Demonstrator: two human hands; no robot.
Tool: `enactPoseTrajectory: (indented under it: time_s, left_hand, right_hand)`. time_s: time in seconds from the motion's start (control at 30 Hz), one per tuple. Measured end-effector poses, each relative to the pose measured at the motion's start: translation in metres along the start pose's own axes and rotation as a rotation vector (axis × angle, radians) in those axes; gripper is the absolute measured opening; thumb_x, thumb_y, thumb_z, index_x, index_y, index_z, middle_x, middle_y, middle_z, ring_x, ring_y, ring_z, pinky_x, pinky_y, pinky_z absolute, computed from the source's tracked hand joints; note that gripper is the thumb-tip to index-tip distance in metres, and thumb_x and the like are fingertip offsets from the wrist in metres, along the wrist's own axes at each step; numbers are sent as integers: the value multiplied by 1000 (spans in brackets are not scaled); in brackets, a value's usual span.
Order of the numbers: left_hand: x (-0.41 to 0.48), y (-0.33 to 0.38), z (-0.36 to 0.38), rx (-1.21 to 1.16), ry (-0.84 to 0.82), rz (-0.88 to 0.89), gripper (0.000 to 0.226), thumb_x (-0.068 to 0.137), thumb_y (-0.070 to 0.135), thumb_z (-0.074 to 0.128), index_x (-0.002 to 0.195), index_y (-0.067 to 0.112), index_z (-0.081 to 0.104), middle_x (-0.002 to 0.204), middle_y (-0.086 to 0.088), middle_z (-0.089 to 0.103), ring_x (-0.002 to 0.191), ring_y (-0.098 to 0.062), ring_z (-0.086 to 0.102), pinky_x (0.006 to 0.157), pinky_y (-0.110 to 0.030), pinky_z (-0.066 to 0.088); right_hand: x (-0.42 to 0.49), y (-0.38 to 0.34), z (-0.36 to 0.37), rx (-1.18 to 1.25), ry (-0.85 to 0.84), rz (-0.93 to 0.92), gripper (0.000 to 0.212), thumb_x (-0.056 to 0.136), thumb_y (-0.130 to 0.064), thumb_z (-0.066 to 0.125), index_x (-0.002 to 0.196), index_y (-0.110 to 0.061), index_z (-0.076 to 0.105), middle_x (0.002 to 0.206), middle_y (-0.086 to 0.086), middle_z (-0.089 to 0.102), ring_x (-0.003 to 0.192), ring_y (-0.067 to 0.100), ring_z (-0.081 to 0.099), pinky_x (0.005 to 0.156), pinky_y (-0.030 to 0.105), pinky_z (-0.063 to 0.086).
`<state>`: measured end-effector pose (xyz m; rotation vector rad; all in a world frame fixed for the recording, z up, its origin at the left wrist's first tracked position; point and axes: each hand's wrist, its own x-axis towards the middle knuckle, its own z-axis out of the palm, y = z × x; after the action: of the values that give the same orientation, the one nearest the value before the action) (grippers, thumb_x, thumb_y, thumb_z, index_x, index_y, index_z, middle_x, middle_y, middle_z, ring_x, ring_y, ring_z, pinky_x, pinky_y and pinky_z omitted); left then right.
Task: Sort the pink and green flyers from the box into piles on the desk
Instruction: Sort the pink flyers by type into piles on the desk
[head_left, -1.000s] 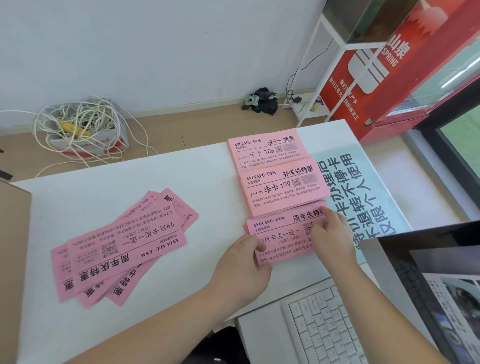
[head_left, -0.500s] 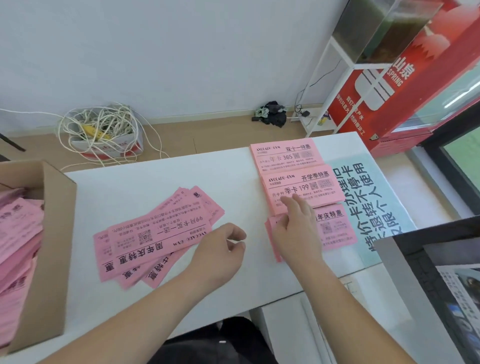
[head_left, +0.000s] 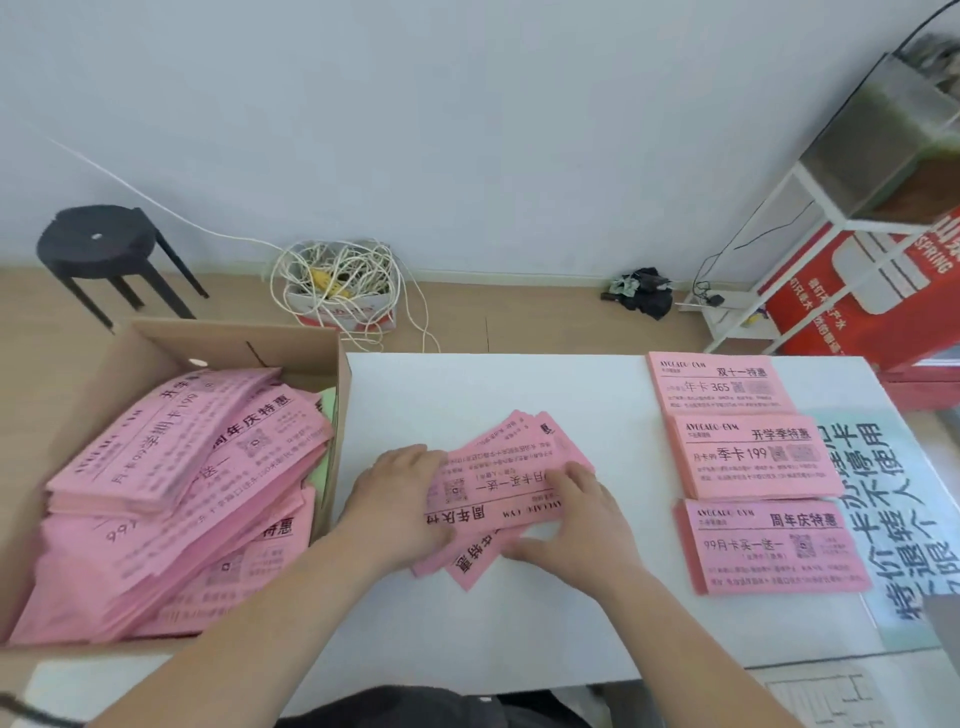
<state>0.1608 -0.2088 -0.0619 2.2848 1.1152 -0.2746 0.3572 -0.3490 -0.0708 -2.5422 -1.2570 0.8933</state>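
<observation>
A loose fan of pink flyers (head_left: 498, 483) lies on the white desk (head_left: 519, 623), printed text upside down to me. My left hand (head_left: 400, 499) rests on the fan's left end, fingers laid over the paper. My right hand (head_left: 576, 514) lies on its right part, thumb spread along the lower edge. The cardboard box (head_left: 234, 338) at the left holds several pink flyers (head_left: 171, 499), with a green flyer (head_left: 327, 415) showing along its right wall. Three neat pink piles sit at the right: far (head_left: 722, 387), middle (head_left: 753, 457), near (head_left: 774, 545).
A pale green printed sheet (head_left: 893, 509) lies under the right edge of the piles. On the floor behind the desk are a black stool (head_left: 104, 249), a carton of tangled cord (head_left: 337, 286), a white rack (head_left: 769, 260) and a red cabinet (head_left: 872, 291).
My view swung left, bringing the box into sight. Both hands left the near right pile and moved left onto the loose fan of pink flyers.
</observation>
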Motion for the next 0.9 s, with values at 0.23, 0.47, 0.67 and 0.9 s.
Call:
enactPoseTrajectory:
  time_s: [0.23, 0.47, 0.67, 0.9]
  left_hand:
    - [3, 7, 14, 176, 14, 1, 92, 69, 69, 71, 145, 32, 35, 129, 4, 38, 121, -23, 39, 99, -41, 42]
    - [-7, 30, 22, -54, 35, -118, 36, 93, 43, 52, 121, 20, 50, 113, 2, 37, 98, -21, 51, 74, -35, 48]
    - [-15, 66, 41, -444, -119, -61, 14, 92, 17, 45, 98, 29, 50, 107, 2, 41, 84, -14, 56, 82, -28, 50]
    - [-2, 52, 36, -504, 1, -89, 29, 93, 8, 49, 103, 23, 73, 98, 10, 68, 87, -12, 64, 77, -24, 52]
  right_hand:
    - [4, -4, -3, 35, 180, 93, 74, 86, -44, 75, 150, -31, 40, 155, -13, 31, 139, 11, 40, 96, 32, 46]
    - [7, -17, 3, 385, 212, 203, 44, 98, -23, 53, 142, -18, 53, 136, 1, 50, 122, 18, 53, 98, 35, 46]
    - [24, -19, -17, 411, -39, 90, 79, 75, -9, 49, 151, -30, 41, 130, -5, 58, 109, 14, 63, 80, 28, 56]
    - [32, 0, -40, -100, -28, 9, 106, 71, -66, 75, 158, -31, 25, 161, -4, 29, 155, 22, 16, 125, 42, 21]
